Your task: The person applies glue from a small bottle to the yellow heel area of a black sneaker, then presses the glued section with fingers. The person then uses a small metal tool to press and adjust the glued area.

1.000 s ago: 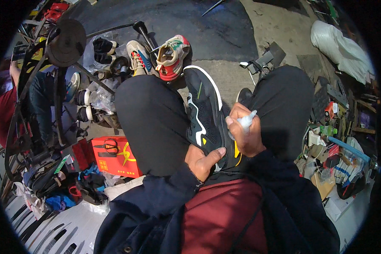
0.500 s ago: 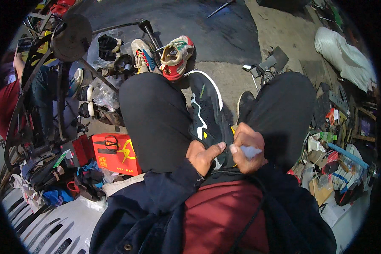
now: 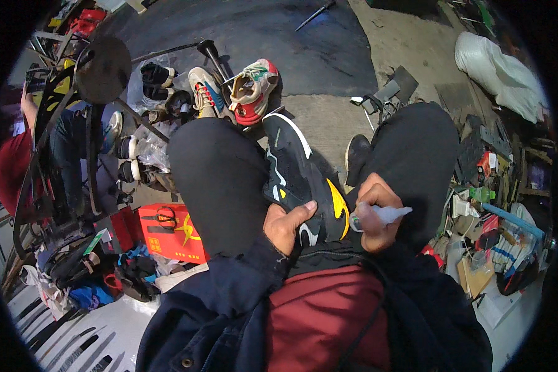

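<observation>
Rolled further, our shoe looks light, pliable; left hand grips its likely firmer heel, right hand a bottle.

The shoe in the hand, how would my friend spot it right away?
Start at the dark trousers and their two big bent knees. Between them, the left hand holds a black shoe with wavy pale trim. Unlike the cream-and-red shoe beyond it, this one has a bright yellow patch towards the end nearest the maroon shirt.
</observation>
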A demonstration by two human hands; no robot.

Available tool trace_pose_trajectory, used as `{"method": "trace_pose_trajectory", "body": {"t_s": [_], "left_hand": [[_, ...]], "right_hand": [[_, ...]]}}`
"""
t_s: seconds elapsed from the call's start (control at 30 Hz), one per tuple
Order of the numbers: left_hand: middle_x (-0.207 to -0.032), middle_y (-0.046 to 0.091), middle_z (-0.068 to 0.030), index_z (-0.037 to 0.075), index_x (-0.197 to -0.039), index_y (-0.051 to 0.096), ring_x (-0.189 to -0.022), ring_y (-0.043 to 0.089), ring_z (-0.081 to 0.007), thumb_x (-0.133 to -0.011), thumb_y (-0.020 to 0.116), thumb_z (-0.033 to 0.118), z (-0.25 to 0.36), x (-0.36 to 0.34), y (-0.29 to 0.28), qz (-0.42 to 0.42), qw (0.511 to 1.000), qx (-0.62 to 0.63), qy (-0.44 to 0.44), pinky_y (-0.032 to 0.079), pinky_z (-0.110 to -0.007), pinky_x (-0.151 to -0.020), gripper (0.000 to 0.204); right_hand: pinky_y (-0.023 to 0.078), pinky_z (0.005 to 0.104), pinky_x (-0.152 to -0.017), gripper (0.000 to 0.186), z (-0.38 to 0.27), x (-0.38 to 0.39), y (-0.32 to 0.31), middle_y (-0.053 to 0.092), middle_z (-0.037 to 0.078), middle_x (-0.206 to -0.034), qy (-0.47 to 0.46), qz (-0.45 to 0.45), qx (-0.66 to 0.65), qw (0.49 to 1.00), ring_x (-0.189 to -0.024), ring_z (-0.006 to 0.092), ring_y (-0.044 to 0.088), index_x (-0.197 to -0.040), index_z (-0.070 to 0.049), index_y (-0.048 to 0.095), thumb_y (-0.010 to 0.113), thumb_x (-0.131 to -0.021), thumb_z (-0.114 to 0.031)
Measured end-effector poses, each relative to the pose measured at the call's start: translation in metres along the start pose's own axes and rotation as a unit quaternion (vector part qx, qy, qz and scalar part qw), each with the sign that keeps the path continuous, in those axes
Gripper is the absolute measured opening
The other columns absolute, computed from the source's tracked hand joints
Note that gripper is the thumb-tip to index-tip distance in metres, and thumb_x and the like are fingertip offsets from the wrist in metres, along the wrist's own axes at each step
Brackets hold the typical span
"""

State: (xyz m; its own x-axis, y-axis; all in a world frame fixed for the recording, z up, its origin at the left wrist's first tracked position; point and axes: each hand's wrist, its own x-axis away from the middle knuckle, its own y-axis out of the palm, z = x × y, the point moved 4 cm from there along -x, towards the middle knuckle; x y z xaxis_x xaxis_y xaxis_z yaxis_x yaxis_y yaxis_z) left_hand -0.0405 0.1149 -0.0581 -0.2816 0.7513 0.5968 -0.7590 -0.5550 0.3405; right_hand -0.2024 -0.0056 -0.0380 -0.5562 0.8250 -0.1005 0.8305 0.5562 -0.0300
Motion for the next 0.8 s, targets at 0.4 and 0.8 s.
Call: {"method": "trace_pose_trajectory", "body": {"t_s": [0.4,0.8], "left_hand": [[-0.129,0.072,-0.0098,-0.006,-0.131,0.066,-0.116,0.066,-0.0195,-0.096,0.07,0.009,-0.004,-0.006,0.001,-0.005,0.999,-0.028,0.015,0.047,-0.033,-0.109,0.038],[-0.122,0.074,-0.0091,-0.005,-0.121,0.072,-0.11,0.069,-0.0186,-0.095,0.074,0.012,-0.005,-0.002,0.0,-0.007,0.998,-0.004,0.054,0.05,-0.032,-0.102,0.031]], "right_hand": [[0.047,0.0413,-0.059,0.018,-0.001,-0.009,0.014,0.054,0.014,-0.079,-0.028,-0.052,0.176,0.983,-0.066,0.0317,0.06,-0.077,-0.003,0.058,0.073,-0.084,-0.008],[0.038,0.0361,-0.058,0.026,0.012,-0.016,0.008,0.051,0.009,-0.073,0.017,0.041,0.062,0.997,-0.063,0.0195,0.051,-0.073,-0.001,0.053,0.067,-0.094,-0.01]]}}
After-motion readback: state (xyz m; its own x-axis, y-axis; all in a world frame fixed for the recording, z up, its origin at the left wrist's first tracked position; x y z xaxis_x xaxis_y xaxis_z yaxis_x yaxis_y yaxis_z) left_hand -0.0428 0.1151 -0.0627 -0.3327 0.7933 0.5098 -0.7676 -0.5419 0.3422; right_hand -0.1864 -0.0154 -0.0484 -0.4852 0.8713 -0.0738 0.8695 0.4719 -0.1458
